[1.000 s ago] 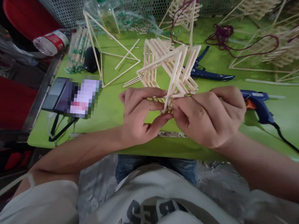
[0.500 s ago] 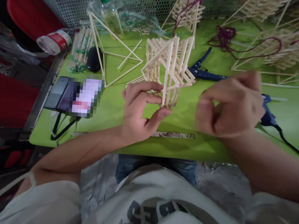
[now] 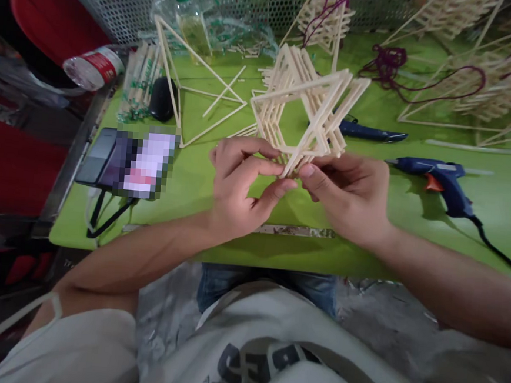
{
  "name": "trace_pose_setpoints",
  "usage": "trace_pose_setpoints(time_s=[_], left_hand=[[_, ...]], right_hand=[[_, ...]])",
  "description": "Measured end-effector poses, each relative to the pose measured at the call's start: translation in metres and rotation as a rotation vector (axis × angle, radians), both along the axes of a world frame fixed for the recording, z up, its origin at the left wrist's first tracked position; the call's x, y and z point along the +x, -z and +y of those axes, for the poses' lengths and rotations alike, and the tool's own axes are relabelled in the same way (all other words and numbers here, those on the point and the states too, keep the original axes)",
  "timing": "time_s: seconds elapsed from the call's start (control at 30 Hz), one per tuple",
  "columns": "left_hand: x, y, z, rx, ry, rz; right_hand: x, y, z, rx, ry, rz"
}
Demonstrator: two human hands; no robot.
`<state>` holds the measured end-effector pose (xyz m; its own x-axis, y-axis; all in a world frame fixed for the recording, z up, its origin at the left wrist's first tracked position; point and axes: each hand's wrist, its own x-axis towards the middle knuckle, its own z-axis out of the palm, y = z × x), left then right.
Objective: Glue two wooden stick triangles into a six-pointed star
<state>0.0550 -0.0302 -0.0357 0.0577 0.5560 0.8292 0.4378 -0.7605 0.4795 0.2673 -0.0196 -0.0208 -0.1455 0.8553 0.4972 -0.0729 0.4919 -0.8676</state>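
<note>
A star-shaped frame of layered thin wooden sticks point(image 3: 305, 89) is held up over the green table, its open middle facing me. My left hand point(image 3: 249, 185) pinches its lower point between thumb and fingers. On the other side of that same lower point, my right hand point(image 3: 348, 193) grips with thumb on top; some of its fingers are hidden behind the sticks. Behind the star lie dark blue cutting pliers point(image 3: 373, 133), partly covered by it. To the right of my right hand rests a blue hot glue gun point(image 3: 438, 173) with an orange trigger.
A triangular stick frame point(image 3: 209, 129) stands at left, near a phone point(image 3: 149, 165), a black mouse-like object point(image 3: 162, 98) and bundled sticks point(image 3: 142, 82). Bottles stand behind. Purple cord point(image 3: 387, 60) and more stick frames occupy the back right. A flat strip point(image 3: 296, 231) lies near the front edge.
My right hand has come left from beside the glue gun and closed on the star frame. The frame has turned so its star outline faces me. My left hand keeps its pinch.
</note>
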Motion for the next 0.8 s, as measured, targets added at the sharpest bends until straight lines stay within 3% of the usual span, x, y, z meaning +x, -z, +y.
trace_pose_setpoints(time_s=[0.13, 0.4, 0.63, 0.8], left_hand=[[-0.001, -0.002, 0.001, 0.009, 0.001, 0.015], [-0.004, -0.007, 0.004, -0.210, 0.038, -0.106], [-0.008, -0.004, 0.008, -0.635, 0.320, -0.245], [-0.007, -0.005, 0.015, -0.876, 0.545, -0.419]], right_hand=[[-0.003, 0.002, 0.004, 0.010, -0.066, 0.120], [0.004, 0.010, 0.014, 0.001, -0.025, 0.023], [0.002, 0.014, 0.006, 0.108, 0.128, -0.091], [0.003, 0.014, 0.004, 0.157, 0.094, -0.079]])
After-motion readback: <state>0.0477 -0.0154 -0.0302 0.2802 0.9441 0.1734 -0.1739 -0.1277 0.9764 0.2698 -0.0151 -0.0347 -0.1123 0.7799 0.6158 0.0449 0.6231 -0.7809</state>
